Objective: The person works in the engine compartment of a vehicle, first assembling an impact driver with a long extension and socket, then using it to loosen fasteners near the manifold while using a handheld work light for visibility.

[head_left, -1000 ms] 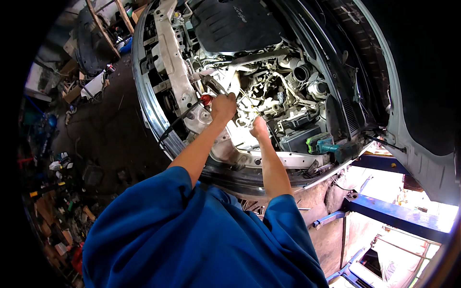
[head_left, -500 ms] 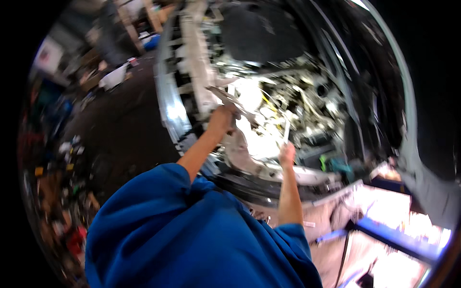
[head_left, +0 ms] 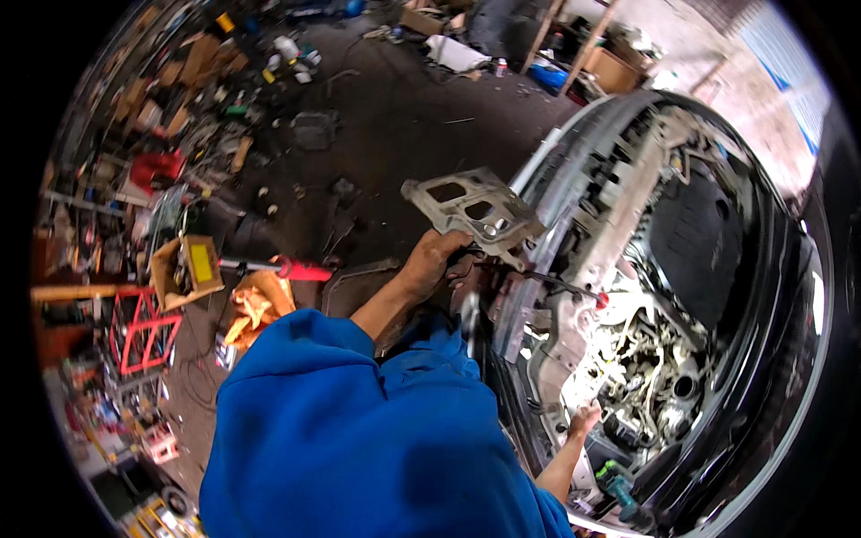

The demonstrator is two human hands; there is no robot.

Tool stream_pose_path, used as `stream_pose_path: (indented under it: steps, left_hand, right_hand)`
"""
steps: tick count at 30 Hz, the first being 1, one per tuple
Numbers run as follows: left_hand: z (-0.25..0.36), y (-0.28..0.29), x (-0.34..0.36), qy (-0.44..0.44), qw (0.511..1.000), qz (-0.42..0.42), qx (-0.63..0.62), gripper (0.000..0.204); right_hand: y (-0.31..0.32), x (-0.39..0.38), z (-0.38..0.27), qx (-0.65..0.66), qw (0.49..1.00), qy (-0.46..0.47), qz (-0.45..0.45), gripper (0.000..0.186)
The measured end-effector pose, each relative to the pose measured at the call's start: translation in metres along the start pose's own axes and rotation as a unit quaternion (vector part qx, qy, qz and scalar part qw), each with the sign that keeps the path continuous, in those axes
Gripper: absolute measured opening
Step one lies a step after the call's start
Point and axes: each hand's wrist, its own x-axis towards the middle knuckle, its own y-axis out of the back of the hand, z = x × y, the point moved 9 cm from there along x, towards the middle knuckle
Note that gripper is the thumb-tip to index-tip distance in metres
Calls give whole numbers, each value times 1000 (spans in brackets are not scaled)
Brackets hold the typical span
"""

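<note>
My left hand [head_left: 432,264] grips the edge of a flat metal bracket [head_left: 480,220] with large cut-outs, held out over the floor beside the car's front end. A thin dark rod with a red end [head_left: 602,300] reaches from near that hand across the front crossmember [head_left: 619,238]; whether the hand also holds it I cannot tell. My right hand [head_left: 585,418] is closed, low in the engine bay [head_left: 641,359], at its near side. A short thin grey piece shows just above its fingers; its kind is unclear. A teal cordless power tool [head_left: 623,502] lies close by.
A black engine cover [head_left: 695,238] fills the far part of the bay. On the floor to the left are a red-handled tool [head_left: 300,269], an orange cloth or bag [head_left: 260,309], an open cardboard box [head_left: 186,272], a red crate-like frame [head_left: 143,332] and scattered parts.
My left hand has lifted the bracket out from over the engine bay and left over the floor. My right hand stays in the bay. The view has swung left.
</note>
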Motion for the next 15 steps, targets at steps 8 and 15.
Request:
stream_pose_path:
  steps: [8, 15]
  left_hand:
    - [-153, 235, -4, 70, 948, 298, -89, 17]
    - [-182, 341, -10, 116, 878, 422, -197, 15]
  right_hand:
    - [-18, 21, 59, -1, 995, -38, -89, 19]
    - [0, 32, 95, -220, 934, 274, -68, 16]
